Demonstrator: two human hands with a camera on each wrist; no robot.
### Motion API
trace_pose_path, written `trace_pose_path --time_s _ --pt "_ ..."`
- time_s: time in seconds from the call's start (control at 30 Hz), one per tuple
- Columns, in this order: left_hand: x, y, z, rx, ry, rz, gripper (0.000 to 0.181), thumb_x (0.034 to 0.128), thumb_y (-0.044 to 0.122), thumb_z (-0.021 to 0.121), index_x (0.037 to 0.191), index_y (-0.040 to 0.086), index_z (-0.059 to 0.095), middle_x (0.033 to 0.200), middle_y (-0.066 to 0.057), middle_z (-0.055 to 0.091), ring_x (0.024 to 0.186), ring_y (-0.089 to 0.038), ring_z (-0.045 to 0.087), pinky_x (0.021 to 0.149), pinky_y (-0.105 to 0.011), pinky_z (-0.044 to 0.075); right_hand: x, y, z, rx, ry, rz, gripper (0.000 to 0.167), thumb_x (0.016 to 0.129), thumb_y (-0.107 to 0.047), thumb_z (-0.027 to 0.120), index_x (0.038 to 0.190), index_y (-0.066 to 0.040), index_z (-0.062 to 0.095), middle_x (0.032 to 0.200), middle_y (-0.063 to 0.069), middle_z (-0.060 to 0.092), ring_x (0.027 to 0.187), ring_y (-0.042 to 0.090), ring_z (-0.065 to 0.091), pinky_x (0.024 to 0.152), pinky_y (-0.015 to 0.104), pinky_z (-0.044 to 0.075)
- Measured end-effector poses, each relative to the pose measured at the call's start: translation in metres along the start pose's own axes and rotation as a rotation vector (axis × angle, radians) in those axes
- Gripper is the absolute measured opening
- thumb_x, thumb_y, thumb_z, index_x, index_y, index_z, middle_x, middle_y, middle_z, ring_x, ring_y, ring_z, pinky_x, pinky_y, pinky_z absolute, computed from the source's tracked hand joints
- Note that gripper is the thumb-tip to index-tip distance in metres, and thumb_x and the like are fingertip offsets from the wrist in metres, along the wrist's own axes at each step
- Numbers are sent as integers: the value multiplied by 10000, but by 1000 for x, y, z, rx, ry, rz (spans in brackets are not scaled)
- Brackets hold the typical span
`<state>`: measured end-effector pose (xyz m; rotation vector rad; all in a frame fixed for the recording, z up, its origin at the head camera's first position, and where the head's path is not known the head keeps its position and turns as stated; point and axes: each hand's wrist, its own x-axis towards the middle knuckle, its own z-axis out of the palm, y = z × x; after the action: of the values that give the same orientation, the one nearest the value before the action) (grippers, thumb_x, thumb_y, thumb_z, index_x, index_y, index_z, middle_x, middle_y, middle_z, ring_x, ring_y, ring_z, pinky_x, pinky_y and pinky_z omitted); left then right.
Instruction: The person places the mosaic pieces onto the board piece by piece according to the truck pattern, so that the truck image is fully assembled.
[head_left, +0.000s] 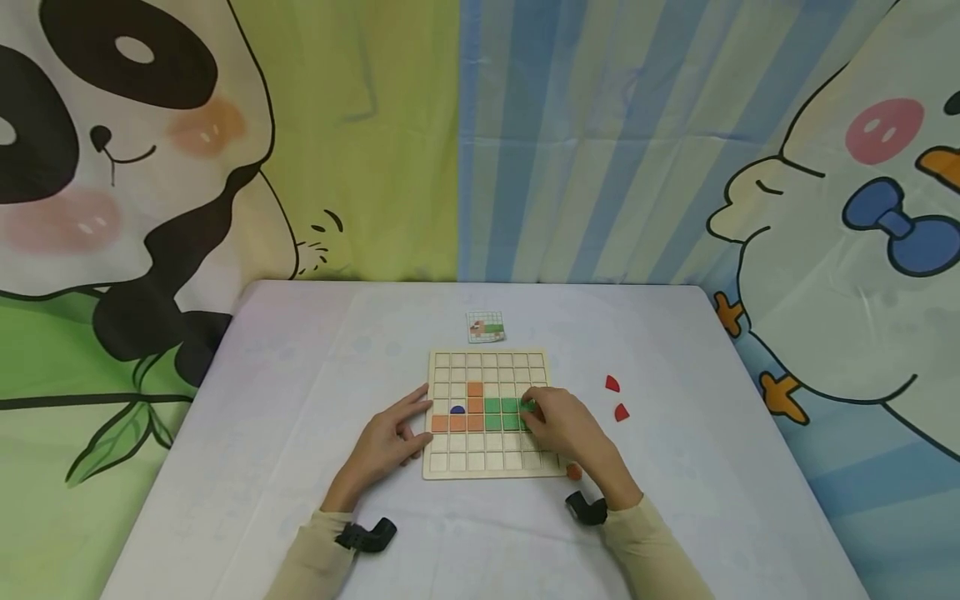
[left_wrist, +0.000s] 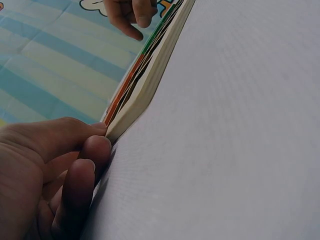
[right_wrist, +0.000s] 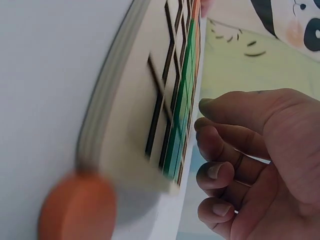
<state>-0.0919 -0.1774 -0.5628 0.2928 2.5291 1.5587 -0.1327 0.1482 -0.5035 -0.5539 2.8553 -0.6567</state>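
Observation:
On the white table lies a pale grid board (head_left: 451,462) with orange squares (head_left: 457,423), green squares (head_left: 502,414) and a dark blue half-round piece (head_left: 457,409) on it. My left hand (head_left: 386,437) touches the board's left edge with thumb and fingertips. Thumb and several bent fingers meet the board's corner in the left wrist view. Over the right end of the green squares, my right hand (head_left: 564,425) has thumb and index fingertips close together. A green patch shows at those fingertips; whether they pinch a piece I cannot tell. The right wrist view shows that hand (right_wrist: 260,155) beside the board.
Above the board lies a small picture card (head_left: 486,327) with a gridded drawing. Two red wedge pieces (head_left: 622,412) lie to the right. A rounded orange piece (head_left: 573,472) touches or nearly touches the board's lower right corner. Printed curtains (head_left: 600,142) hang behind the table.

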Motion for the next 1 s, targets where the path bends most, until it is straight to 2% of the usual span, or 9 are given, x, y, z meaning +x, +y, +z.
trace_pose_path --time_s 0.17,0.37,0.73,1.0 --pt "0 -1 0 1 4 -3 643 928 138 813 1525 90 579 1690 47 449 506 -100 610 494 -264 516 -8 15 -7 13 36 40 228 974 -186 760 1177 -80 751 793 -44 623 668 85 524 613 244 450" --pt "0 -1 -1 -4 1 -7 641 928 136 812 1523 87 580 1697 43 436 510 -102 611 498 -264 519 -17 33 -14 59 29 102 248 984 -177 727 1206 -67 738 801 -36 657 665 93 547 611 238 474" --pt "1 -1 1 -6 5 -17 645 922 128 816 1523 94 583 1695 57 438 508 -115 615 494 -268 519 -35 67 -27 31 81 144 246 967 -144 719 1188 -38 737 774 -11 649 665 117 539 638 283 475" --pt "0 -1 2 -4 5 -23 648 922 123 818 1525 93 581 1697 54 436 507 -122 616 493 -269 519 -47 88 -37 32 98 155 238 955 -124 729 1172 -27 735 747 -8 612 674 128 510 622 252 438"
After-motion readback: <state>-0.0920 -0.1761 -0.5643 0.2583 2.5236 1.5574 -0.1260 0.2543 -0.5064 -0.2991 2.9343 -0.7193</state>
